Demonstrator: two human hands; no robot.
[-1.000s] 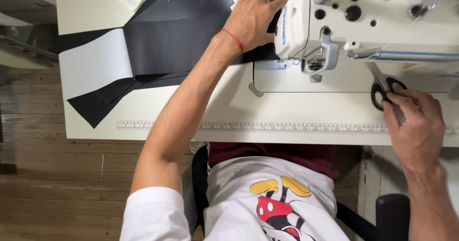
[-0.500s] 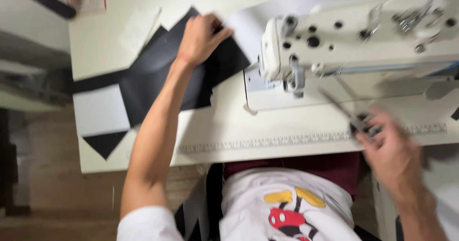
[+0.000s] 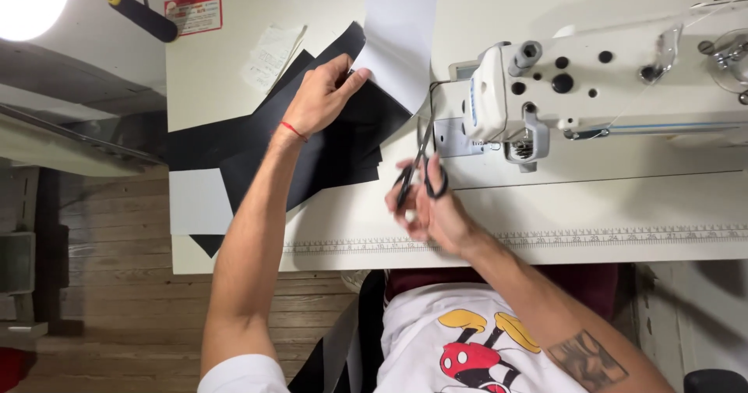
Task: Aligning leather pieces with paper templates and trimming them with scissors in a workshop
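Black fabric stack [image 3: 327, 148] is lying on the table [image 3: 545, 206], at 9 o'clock of the sewing machine [image 3: 592, 89]. It looks light, limp and slippery; best pinched at an edge. Left hand [image 3: 319, 97] is pinching the white piece [image 3: 401, 42]. Right hand [image 3: 436, 214], grip closed, is holding scissors [image 3: 421, 167].

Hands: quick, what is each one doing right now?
Left hand: closed, pinching the white sheet and pressing on the black fabric.
Right hand: closed, holding the scissors.
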